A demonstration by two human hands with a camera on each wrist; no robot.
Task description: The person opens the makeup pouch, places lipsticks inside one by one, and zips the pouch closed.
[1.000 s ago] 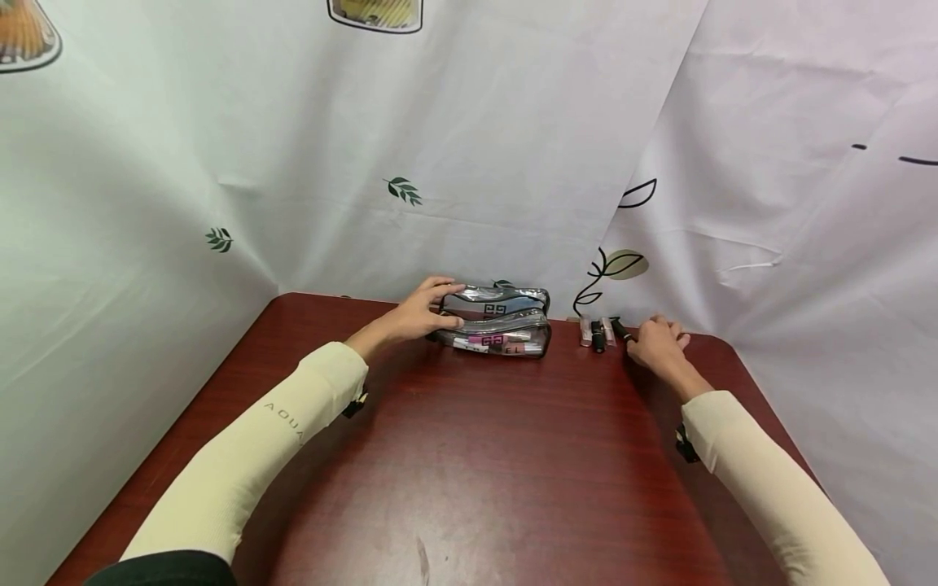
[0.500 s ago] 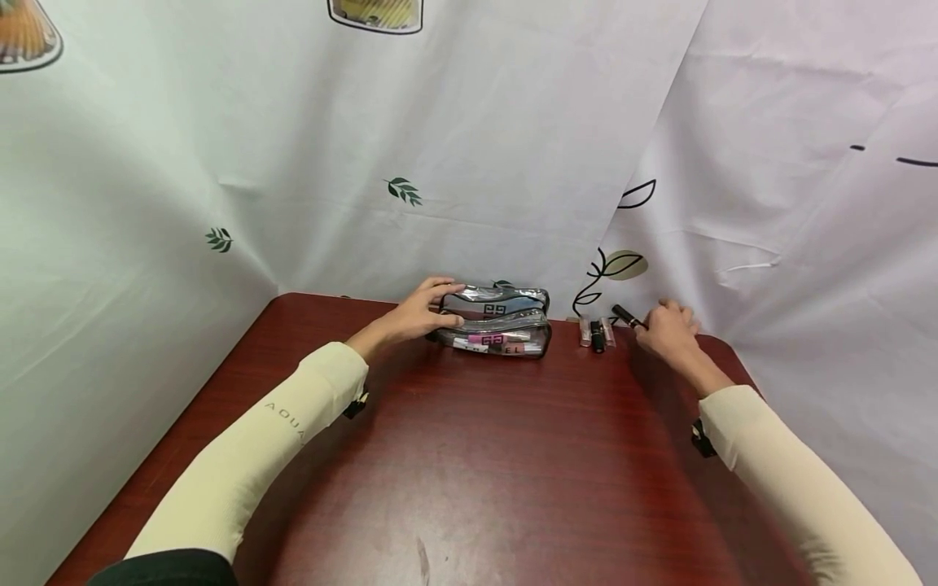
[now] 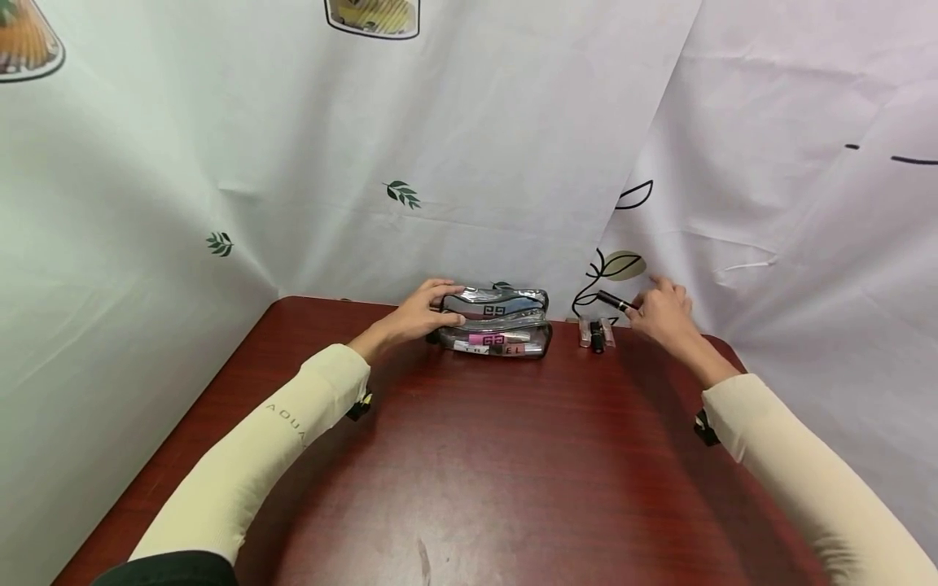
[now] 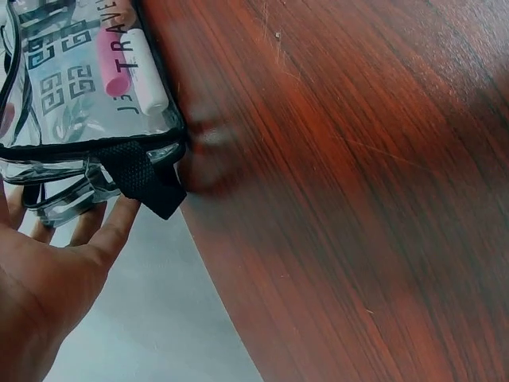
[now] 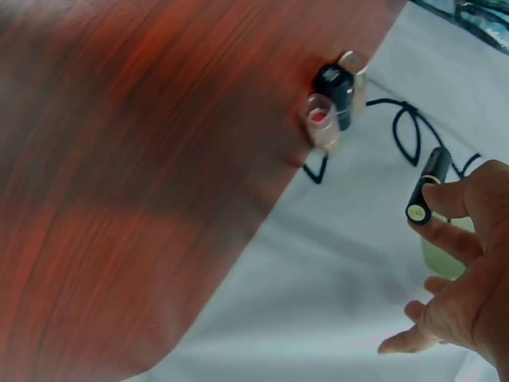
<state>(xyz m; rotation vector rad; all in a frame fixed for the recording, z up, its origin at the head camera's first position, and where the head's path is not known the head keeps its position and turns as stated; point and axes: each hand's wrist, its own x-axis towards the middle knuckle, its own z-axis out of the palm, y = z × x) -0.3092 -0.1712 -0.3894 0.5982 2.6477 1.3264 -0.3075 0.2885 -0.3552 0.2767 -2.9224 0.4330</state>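
A clear zip pouch [image 3: 495, 322] with black trim and pink and white tubes inside stands at the table's back edge. My left hand [image 3: 412, 315] holds its left end, thumb at the front and fingers over the top. The left wrist view shows the fingers [image 4: 107, 231] behind the pouch's black tab [image 4: 137, 171]. My right hand [image 3: 662, 316] pinches a black lipstick [image 5: 428, 185] with a gold band between thumb and forefinger, raised above the table; the other fingers are spread. Beside it on the table lie a black lipstick [image 3: 597, 337] and two clear-capped ones [image 5: 320, 123].
The dark red wooden table [image 3: 469, 456] runs back to a white printed curtain [image 3: 498, 163] hanging close behind the pouch and lipsticks. Its rounded right back corner [image 3: 721, 346] lies just beyond my right hand.
My right hand has lifted the black lipstick from the row on the table, upward, tilting its far end up. My left hand and the pouch have stayed in place.
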